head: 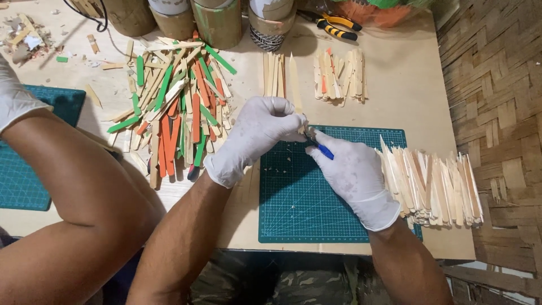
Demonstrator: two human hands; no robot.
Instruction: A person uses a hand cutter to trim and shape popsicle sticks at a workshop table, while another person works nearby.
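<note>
A wooden stick is pinched at its lower end by the closed fingers of the gloved left hand at mid-frame, just above the green cutting mat. A blue-handled cutter is gripped in the curled fingers of the gloved right hand, its tip touching the stick. A stack of pointed sticks lies at right, touching the right hand. A heap of green, orange and plain sticks is seen at upper left. Another person's bare arm fills the lower left.
</note>
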